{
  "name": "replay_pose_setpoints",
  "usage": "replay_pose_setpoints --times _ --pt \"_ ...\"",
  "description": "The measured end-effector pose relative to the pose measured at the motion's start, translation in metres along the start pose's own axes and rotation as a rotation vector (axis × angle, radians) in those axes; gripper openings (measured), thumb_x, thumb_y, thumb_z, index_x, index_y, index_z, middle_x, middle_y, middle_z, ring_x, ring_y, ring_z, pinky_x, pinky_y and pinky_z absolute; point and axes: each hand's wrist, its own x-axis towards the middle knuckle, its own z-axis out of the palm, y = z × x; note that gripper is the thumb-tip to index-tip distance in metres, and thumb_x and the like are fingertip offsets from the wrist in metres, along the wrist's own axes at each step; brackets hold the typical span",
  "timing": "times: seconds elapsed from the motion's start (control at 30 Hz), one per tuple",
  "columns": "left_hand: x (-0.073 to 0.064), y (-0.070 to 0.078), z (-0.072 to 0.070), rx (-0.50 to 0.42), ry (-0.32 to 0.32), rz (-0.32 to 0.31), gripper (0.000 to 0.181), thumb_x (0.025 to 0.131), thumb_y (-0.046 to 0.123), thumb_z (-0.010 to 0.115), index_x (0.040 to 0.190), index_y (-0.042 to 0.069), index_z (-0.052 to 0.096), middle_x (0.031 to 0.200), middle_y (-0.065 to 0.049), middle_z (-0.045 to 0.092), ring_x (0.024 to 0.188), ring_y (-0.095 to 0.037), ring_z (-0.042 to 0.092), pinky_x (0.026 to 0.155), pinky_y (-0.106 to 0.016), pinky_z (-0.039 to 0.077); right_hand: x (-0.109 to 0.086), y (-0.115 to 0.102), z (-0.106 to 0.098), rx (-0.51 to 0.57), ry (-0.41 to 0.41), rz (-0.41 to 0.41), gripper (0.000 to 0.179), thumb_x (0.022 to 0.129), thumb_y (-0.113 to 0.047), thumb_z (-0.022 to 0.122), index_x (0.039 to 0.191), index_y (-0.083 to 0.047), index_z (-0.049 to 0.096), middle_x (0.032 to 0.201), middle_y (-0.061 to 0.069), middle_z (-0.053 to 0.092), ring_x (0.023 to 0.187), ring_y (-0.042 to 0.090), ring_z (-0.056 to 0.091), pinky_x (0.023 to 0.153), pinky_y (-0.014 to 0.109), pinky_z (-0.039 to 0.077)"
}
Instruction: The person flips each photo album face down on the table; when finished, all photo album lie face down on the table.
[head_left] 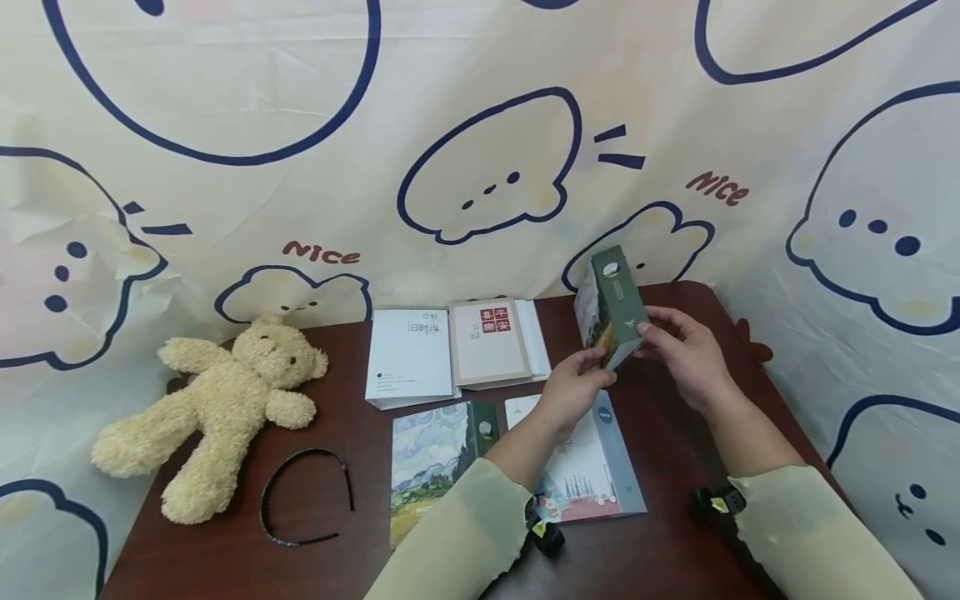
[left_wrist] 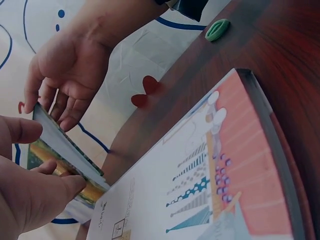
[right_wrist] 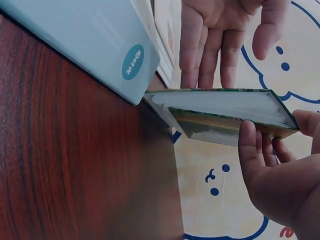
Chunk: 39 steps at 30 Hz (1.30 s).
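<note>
Both hands are at a photo album (head_left: 618, 293) with a green spine and a landscape cover, held upright above the back right of the table. My right hand (head_left: 686, 354) pinches its spine side; in the right wrist view the thumb lies at one corner and the fingers (right_wrist: 248, 145) lie along the cover. At the lower left edge is my left hand (head_left: 573, 387), its straight fingers touching the cover while the thumb stands apart. Beneath the left forearm lies a white album (head_left: 573, 475) with a blue spine, beside a similar landscape album (head_left: 427, 458).
Behind these, a white album (head_left: 408, 354) and a beige one (head_left: 491, 342) lie side by side against the cloth wall. A plush bear (head_left: 232, 404) lies on the left, with a black headband (head_left: 266, 500) in front of it. A small green item (left_wrist: 217, 30) rests on the table.
</note>
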Motion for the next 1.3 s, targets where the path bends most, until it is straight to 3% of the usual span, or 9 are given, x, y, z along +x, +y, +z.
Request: replay_pose_setpoints --times 0.2,0.47,0.73,1.07,1.3 --pt "0.0 0.0 -0.001 -0.005 -0.009 0.002 0.048 0.094 0.016 0.071 0.141 0.009 0.062 0.142 -0.009 0.062 0.136 -0.022 0.055 0.113 -0.043 0.045 0.0 0.003 0.0 0.057 0.021 0.0 0.058 0.105 -0.034 0.063 0.148 0.002 0.049 0.125 0.013 0.059 0.095 0.015 0.068 0.085 0.028 0.06" --pt "0.002 -0.001 -0.004 0.007 -0.036 0.0 0.051 0.096 0.015 0.069 0.145 0.005 0.058 0.149 -0.011 0.056 0.143 -0.025 0.048 0.116 -0.045 0.041 0.003 0.014 -0.005 0.111 0.008 0.049 0.061 0.107 -0.034 0.06 0.153 0.003 0.043 0.143 0.021 0.049 0.104 0.012 0.067 0.09 0.031 0.058" --pt "0.002 -0.001 -0.007 0.042 -0.042 -0.011 0.054 0.098 0.019 0.068 0.148 0.006 0.055 0.152 -0.011 0.054 0.145 -0.026 0.046 0.117 -0.046 0.039 0.01 0.029 -0.009 0.188 0.009 0.125 0.058 0.108 -0.029 0.057 0.154 0.002 0.039 0.141 0.016 0.045 0.114 0.018 0.063 0.09 0.033 0.057" --pt "0.006 -0.005 -0.008 0.04 -0.025 -0.044 0.055 0.098 0.02 0.069 0.149 0.008 0.054 0.153 -0.008 0.053 0.146 -0.026 0.044 0.116 -0.046 0.04 0.016 0.04 -0.011 0.159 0.004 0.213 0.056 0.111 -0.025 0.048 0.157 0.003 0.034 0.148 0.021 0.041 0.123 0.022 0.059 0.096 0.034 0.056" --pt "0.008 -0.006 -0.01 0.022 -0.033 -0.074 0.056 0.099 0.022 0.068 0.151 0.009 0.052 0.155 -0.008 0.051 0.145 -0.027 0.044 0.116 -0.047 0.04 0.021 0.051 -0.013 0.088 -0.01 0.261 0.054 0.112 -0.024 0.047 0.158 0.003 0.035 0.149 0.025 0.043 0.112 0.015 0.064 0.097 0.033 0.055"
